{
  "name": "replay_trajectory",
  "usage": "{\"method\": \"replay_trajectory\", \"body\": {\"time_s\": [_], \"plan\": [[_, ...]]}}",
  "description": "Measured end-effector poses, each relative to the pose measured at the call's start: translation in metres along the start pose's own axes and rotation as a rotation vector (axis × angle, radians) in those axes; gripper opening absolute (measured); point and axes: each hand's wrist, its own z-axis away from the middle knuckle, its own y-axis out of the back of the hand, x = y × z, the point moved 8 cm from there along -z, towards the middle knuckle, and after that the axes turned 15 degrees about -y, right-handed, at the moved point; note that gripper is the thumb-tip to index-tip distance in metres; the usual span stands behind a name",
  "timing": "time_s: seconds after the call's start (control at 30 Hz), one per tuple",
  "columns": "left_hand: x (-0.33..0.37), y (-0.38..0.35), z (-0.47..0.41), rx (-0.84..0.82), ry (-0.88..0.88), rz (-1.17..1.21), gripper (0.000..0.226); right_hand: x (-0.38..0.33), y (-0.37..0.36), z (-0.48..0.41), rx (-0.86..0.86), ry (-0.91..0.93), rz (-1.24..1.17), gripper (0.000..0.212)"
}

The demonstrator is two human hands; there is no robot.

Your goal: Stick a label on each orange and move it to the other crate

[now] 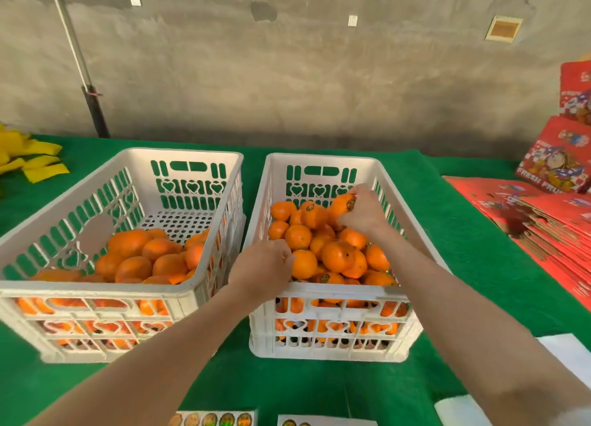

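Note:
Two white plastic crates stand side by side on the green table. The left crate (96,293) holds a heap of plain oranges (150,259) in its near half. The right crate (323,293) is piled with oranges (339,256), several showing round labels. My right hand (363,213) grips a labelled orange (342,206) at the far side of the right crate. My left hand (262,269) hovers over the right crate's near left corner, fingers curled beside an orange (303,264); whether it holds anything I cannot tell. Label sheets (214,419) lie at the table's near edge.
Red fruit boxes (556,166) and flattened red cartons (550,221) are stacked on the right of the table. Yellow material (28,160) lies at the far left. White paper (572,355) sits near right. A grey wall and a black pole (96,112) stand behind.

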Motion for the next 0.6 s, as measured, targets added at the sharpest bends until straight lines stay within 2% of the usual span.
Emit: {"method": "replay_trajectory", "body": {"time_s": [0.13,0.23,0.27,0.33,0.37,0.4,0.43,0.5,0.57,0.6], "plan": [[-0.003,0.005,-0.001,0.028,0.025,0.048,0.019,0.022,-0.040,-0.045,-0.030,-0.056,0.187,0.046],[-0.005,0.006,0.000,0.046,0.045,0.067,0.018,0.028,-0.059,-0.054,-0.073,-0.035,0.223,0.023],[-0.005,0.007,0.000,0.053,0.046,0.073,0.019,0.031,-0.062,-0.055,-0.103,-0.046,0.239,0.024],[-0.005,0.009,0.001,0.058,0.048,0.086,0.021,0.035,-0.059,-0.053,-0.132,-0.106,0.279,0.047],[-0.005,0.010,0.001,0.057,0.046,0.088,0.021,0.031,-0.050,-0.048,-0.092,-0.109,0.262,0.058],[-0.004,0.010,0.001,0.055,0.043,0.086,0.020,0.021,-0.037,-0.037,-0.015,-0.080,0.179,0.060],[-0.003,0.011,0.001,0.055,0.039,0.080,0.018,0.009,-0.019,-0.021,0.079,-0.021,0.028,0.056],[-0.002,0.013,0.002,0.076,0.034,0.065,0.017,-0.018,0.019,0.037,0.248,0.248,-0.341,0.034],[0.001,0.014,0.004,0.106,0.015,0.033,0.019,-0.029,0.037,0.113,0.235,0.589,-0.580,0.008],[0.003,0.014,0.005,0.123,-0.006,0.008,0.020,-0.025,0.031,0.148,0.164,0.717,-0.585,0.006]]}}
